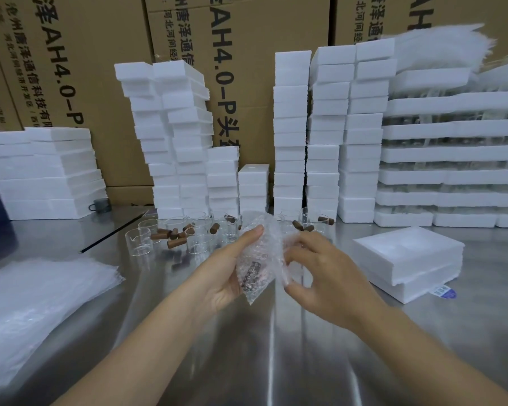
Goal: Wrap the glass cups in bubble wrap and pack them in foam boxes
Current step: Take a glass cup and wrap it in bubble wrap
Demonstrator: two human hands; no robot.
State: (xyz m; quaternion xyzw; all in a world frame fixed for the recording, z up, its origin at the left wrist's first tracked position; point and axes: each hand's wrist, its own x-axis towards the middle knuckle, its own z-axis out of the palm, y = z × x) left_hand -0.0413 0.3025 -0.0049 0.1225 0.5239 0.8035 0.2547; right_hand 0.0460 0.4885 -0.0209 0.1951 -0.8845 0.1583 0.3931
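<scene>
Above the steel table (264,341) my left hand (229,268) grips a bundle of bubble wrap (261,253) with a glass cup inside; its brown wooden handle shows through the plastic. My right hand (320,273) pinches the right side of the same wrap between thumb and fingers. Behind the hands stand several bare glass cups (200,238) with brown handles. A closed foam box (408,259) lies to the right of my right hand.
A pile of bubble wrap sheets (41,303) lies at the left. Tall stacks of foam boxes (176,142) line the back, with foam trays of glassware (452,159) at the right and cardboard cartons (241,54) behind. A small dark mug (99,205) sits back left.
</scene>
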